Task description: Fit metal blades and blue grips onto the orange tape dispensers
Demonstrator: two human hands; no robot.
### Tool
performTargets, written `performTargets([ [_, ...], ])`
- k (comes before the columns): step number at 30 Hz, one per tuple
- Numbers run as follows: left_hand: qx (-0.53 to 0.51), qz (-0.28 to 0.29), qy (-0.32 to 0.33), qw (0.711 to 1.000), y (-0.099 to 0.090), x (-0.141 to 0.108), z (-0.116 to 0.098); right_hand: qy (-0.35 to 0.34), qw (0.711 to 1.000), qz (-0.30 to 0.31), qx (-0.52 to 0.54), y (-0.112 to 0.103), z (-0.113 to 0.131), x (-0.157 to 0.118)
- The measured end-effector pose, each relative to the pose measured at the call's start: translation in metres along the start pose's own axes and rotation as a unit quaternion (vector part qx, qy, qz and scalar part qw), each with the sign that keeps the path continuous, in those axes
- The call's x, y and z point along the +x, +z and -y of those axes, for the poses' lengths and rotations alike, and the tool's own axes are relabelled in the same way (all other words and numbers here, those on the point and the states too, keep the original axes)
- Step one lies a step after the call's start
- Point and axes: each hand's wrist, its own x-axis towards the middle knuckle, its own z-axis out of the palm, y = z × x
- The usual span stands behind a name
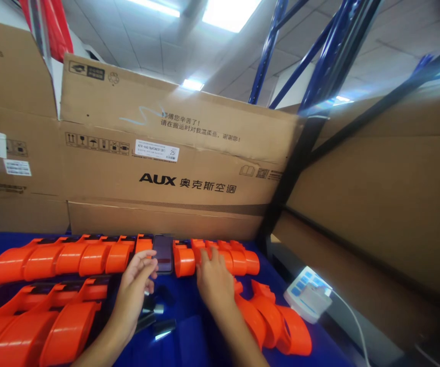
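Observation:
My left hand [138, 278] is raised beside the dark phone-like slab [162, 255], its fingers loosely curled and somewhat apart, with nothing visible in them. At the back row, my right hand [215, 278] has its fingers bent over an orange curved plastic part [225, 259]; the hand hides much of that part and its thumb side. Just left of the right hand stands another orange part [185, 261], next to the slab. Below and between my hands lie small black and silver cylindrical pieces [164, 329], partly in shadow.
Orange parts with black tops fill rows at the left [69, 331] and back left [67, 257]. More orange parts [294, 331] lie at the right on the blue surface [189, 341]. A white power strip [307, 294] with a cable is farther right. Cardboard [189, 168] and a metal frame [300, 137] stand behind.

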Motion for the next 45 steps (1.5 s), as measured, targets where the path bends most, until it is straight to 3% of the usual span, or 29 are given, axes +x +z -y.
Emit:
performTargets([
  [7, 0.003, 0.006, 0.0, 1.0, -0.002, 0.001, -0.001, 0.026, 0.999, 0.029, 0.002, -0.006, 0.0, -0.002],
  [10, 0.013, 0.01, 0.0, 1.0, -0.002, 0.0, -0.002, 0.021, 0.999, 0.009, 0.023, -0.004, -0.005, -0.001],
  [17, 0.026, 0.011, 0.009, 1.0, -0.001, -0.002, -0.005, -0.003, 0.979, -0.165, 0.116, -0.008, -0.011, 0.002],
  [21, 0.041, 0.033, 0.016, 0.998, 0.002, -0.004, -0.01, -0.051, 0.926, -0.286, 0.24, -0.017, -0.007, -0.002],
  [23, 0.035, 0.046, 0.004, 0.998, 0.005, -0.006, -0.013, -0.099, 0.891, -0.299, 0.327, -0.019, -0.003, -0.008],
  [25, -0.014, 0.053, -0.017, 0.998, 0.008, -0.008, -0.015, -0.163, 0.862, -0.266, 0.399, -0.02, 0.004, -0.017],
  [29, -0.154, 0.03, -0.069, 0.985, 0.01, -0.007, -0.015, -0.31, 0.826, -0.136, 0.451, -0.018, 0.018, -0.033],
  [33, -0.192, -0.029, -0.086, 0.977, 0.007, -0.004, -0.018, -0.332, 0.8, -0.019, 0.5, -0.02, 0.022, -0.037],
  [35, -0.203, -0.038, -0.089, 0.974, 0.006, -0.005, -0.023, -0.315, 0.817, 0.003, 0.482, -0.026, 0.018, -0.033],
  [37, -0.216, -0.038, -0.09, 0.972, 0.006, -0.008, -0.028, -0.318, 0.859, 0.028, 0.399, -0.032, 0.012, -0.029],
  [39, -0.219, -0.033, -0.092, 0.971, 0.006, -0.012, -0.032, -0.346, 0.879, 0.088, 0.314, -0.035, 0.008, -0.026],
  [42, -0.217, -0.02, -0.1, 0.971, 0.009, -0.016, -0.036, -0.379, 0.877, 0.179, 0.233, -0.03, 0.009, -0.027],
  [45, -0.223, -0.009, -0.102, 0.969, 0.012, -0.018, -0.039, -0.386, 0.875, 0.215, 0.195, -0.021, 0.012, -0.029],
])
